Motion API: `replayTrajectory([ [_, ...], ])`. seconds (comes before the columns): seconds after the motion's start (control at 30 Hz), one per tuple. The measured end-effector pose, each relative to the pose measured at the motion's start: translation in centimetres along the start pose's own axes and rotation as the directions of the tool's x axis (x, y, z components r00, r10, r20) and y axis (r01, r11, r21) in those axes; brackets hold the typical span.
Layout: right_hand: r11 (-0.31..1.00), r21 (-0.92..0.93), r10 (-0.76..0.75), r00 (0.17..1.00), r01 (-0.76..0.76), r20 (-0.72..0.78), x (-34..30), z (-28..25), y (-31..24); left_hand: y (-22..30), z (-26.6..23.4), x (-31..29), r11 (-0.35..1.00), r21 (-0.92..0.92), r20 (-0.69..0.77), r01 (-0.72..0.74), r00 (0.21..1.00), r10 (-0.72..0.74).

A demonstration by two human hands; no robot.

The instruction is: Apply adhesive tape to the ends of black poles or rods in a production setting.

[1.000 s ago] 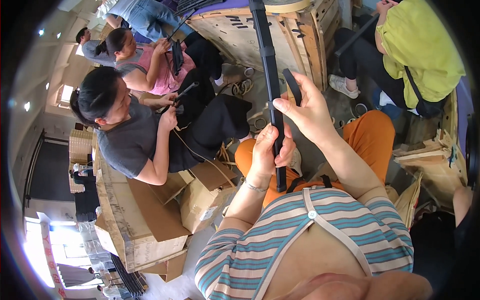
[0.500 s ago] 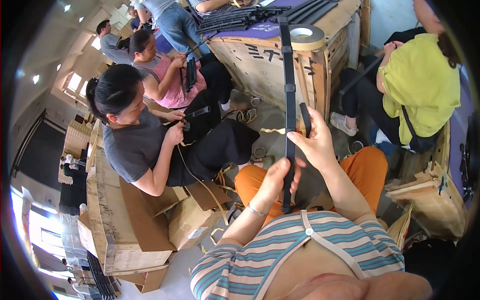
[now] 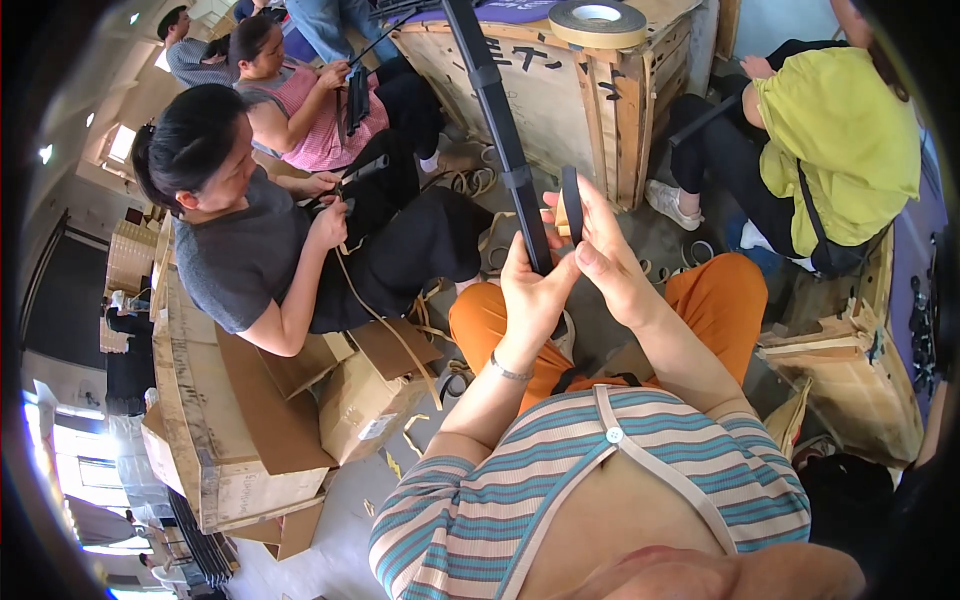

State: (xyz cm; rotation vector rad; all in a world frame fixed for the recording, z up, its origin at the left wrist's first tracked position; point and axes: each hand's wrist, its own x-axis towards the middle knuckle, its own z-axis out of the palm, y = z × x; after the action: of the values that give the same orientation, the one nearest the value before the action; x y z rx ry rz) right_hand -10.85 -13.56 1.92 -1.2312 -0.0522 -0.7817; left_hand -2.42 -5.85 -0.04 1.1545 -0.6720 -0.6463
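A long black bar (image 3: 502, 130) with darker bands around it slants up and away to the left from my lap. My left hand (image 3: 532, 295) is closed around its near part, thumb pointing right. My right hand (image 3: 610, 268) holds a small roll of black tape (image 3: 571, 200) with a yellowish backing, seen nearly edge-on. The right fingers curl behind this roll, close to the bar. Both hands are side by side above my orange trousers (image 3: 720, 290), and the thumbs nearly meet. The bar's lower end is partly hidden by my left hand.
A large tape roll (image 3: 598, 22) lies on the wooden crate (image 3: 520, 95) ahead. To the left, a person in grey (image 3: 240, 230) works with a black piece and a strip, beside cardboard boxes (image 3: 365, 410). At right sits a person in yellow-green (image 3: 835, 150).
The bar has tilted, its far end swinging left and toward me. My left hand has moved up and left along with it; my right hand with the roll has come nearer and lower.
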Motion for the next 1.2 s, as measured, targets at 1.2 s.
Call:
replayTrajectory([
  [1.2, 0.63, -0.766, -0.29, 0.954, 0.129, -0.078, 0.5, -0.8, -0.7, 1.4, -0.6, -0.9, 0.958, -0.089, 0.041, 0.272, 0.962, -0.269],
])
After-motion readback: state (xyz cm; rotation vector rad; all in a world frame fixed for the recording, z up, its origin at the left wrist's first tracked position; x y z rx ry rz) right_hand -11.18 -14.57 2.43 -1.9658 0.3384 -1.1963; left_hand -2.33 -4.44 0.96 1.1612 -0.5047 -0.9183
